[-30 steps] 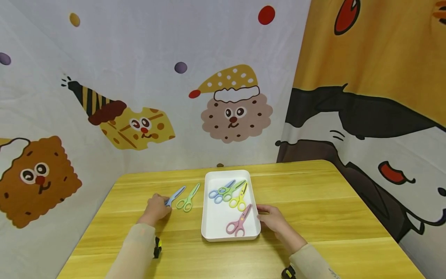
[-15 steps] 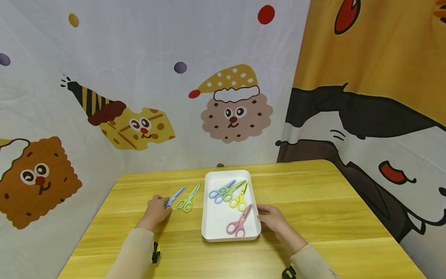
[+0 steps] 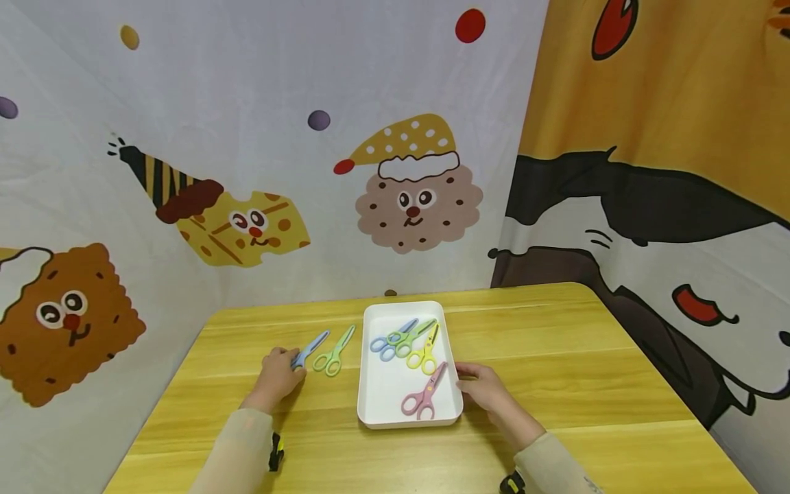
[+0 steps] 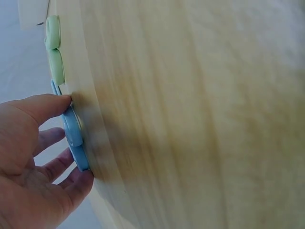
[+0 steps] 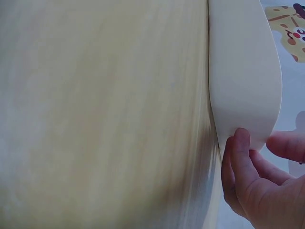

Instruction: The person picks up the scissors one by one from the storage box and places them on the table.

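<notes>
A pair of blue scissors [image 3: 311, 348] lies on the table left of a white tray [image 3: 385, 398]. My left hand [image 3: 276, 377] holds its handle loops [image 4: 72, 128] between thumb and fingertips, as the left wrist view shows; in the head view the hand hides most of them. Beside them lie green scissors [image 3: 333, 353], untouched. At the tray's right side, my right hand [image 3: 484, 390] rests its fingertips and thumb against the outer wall [image 5: 245, 76], with no part of it reaching inside.
Inside the tray are another pair of blue scissors [image 3: 385, 348], green scissors [image 3: 404, 342], yellow scissors [image 3: 422, 357] and pink scissors [image 3: 422, 398]. The blue, green and yellow ones overlap. The wooden table [image 3: 555, 357] ends at a printed curtain [image 3: 278, 103].
</notes>
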A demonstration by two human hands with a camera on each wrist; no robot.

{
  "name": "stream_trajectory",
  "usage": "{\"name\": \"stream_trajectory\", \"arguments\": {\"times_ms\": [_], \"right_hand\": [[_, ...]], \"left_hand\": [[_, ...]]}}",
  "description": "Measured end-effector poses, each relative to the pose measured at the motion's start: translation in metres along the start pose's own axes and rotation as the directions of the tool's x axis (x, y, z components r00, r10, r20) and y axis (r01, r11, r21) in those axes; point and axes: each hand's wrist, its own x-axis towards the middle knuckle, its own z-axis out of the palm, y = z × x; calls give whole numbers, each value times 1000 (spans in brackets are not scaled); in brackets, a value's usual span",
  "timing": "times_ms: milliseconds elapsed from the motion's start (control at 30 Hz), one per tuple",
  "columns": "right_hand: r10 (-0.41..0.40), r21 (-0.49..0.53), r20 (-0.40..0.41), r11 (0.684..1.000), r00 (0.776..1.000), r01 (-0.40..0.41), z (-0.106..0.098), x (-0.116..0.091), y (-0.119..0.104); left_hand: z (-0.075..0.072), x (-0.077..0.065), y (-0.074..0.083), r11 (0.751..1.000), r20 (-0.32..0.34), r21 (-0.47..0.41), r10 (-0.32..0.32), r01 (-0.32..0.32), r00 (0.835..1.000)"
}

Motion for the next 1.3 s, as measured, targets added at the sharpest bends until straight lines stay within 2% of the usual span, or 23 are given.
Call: {"name": "stream_trajectory", "arguments": {"times_ms": [267,600,700,833,1000,1300], "right_hand": [[8,-3,-3,1000,1000,-8,0,-1,1],[-7,-27,-8,1000,1000,7,0,-1,1],[7,-11,-6,1000,1000,-7,0,-1,1],[14,7,0,1000,1000,-14,0,-1,0],[13,19,4,1000,1000,-13,1,-1,0],[9,-23,6,1000,1000,-9,-1,-1,-1]], "left_hand": [[4,1,-2,1000,-7,-23,-4,4,1000],[4,3,5,998,-74,-23,61,-63,995],[4,3,10,996,-87,16,91,-90,992],[6,3,16,994,-66,51,99,-96,993],[8,4,27,995,-40,49,93,-91,995],[12,-2,55,991,-10,44,128,-127,992]]}}
